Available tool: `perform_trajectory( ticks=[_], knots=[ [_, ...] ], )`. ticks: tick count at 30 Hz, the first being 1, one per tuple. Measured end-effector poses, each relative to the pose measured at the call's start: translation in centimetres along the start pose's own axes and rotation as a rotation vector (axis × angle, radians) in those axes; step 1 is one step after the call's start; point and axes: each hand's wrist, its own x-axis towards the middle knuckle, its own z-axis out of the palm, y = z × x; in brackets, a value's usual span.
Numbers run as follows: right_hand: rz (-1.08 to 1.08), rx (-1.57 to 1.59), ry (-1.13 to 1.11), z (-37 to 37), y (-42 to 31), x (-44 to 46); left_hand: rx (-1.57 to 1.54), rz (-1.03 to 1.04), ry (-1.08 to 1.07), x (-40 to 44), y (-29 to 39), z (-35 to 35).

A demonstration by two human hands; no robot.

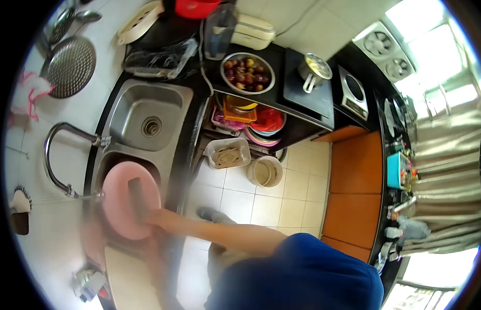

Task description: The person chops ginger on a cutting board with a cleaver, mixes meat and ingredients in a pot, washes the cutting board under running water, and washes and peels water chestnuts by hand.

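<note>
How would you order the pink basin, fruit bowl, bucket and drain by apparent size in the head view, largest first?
1. Pink basin
2. Fruit bowl
3. Bucket
4. Drain
The bucket stands lower, probably farther from the camera, so its true rank is unsure.

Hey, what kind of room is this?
Very likely a kitchen, probably a home one: there's a double steel sink with a curved faucet, a perforated skimmer, and a metal bowl of what looks like fruit.

Free room over sink bowl (142,106) — faucet (46,153) alongside, pink basin (118,192) in the way
</note>
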Motion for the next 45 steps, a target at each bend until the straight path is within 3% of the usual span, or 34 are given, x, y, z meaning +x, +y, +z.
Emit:
perform_trajectory(
  ticks=[4,5,6,7,8,12,15,19,23,25,28,30,33,38,45],
  knots=[
    [-0.03,0.026,0.142,-4.6,-3.9,-9.5,0.099,-0.037,-0.325,-0.6,-3.0,1.6],
    [0.001,0.118,0.152,-6.4,-5.2,-12.5,0.07,-0.07,-0.32,-1.1,-3.1,3.7],
    [-0.031,-0.002,0.277,-7.0,-7.1,-16.3,0.045,-0.115,-0.304,-2.1,-2.6,5.8],
    [-0.109,0.144,0.285,-10.6,-3.5,-16.5,0.191,-0.165,-0.26,-1.8,-3.4,5.7],
    [-0.077,0.092,0.423,-11.8,-4.8,-19.9,0.225,-0.102,-0.258,-1.7,-3.9,7.9],
    [-0.128,0.141,0.818,-20.5,-2.3,-30.7,0.222,-0.164,-0.356,-2.9,-3.4,17.5],
    [-0.214,0.213,1.042,-27.6,1.2,-39.6,0.294,-0.053,-0.566,-1.1,-5.6,24.0],
    [-0.305,0.42,1.22,-36.1,6.3,-51.1,0.453,-0.065,-0.624,0.9,-7.9,35.3],
    [-0.288,0.479,1.376,-42.0,11.0,-61.0,0.757,0.466,-0.687,5.0,-12.0,47.0],
    [-0.217,0.46,1.414,-43.1,11.8,-65.5,1.01,0.659,-0.645,7.0,-12.9,52.2],
    [-0.142,0.484,1.463,-44.4,14.7,-70.3,1.225,0.738,-0.615,10.4,-14.2,59.3],
    [-0.05,0.484,1.54,-45.1,17.1,-72.8,1.531,1.018,-0.436,14.6,-16.2,62.0],
    [-0.037,0.5,1.579,-44.0,18.7,-75.4,1.731,0.942,-0.407,16.9,-15.7,66.4],
    [0.15,0.455,1.657,-41.9,24.4,-79.9,1.798,0.971,-0.401,20.6,-16.4,70.3],
    [0.284,0.497,1.755,-39.0,23.2,-84.0,1.811,0.952,-0.382,23.6,-16.6,72.8]
  ],
)
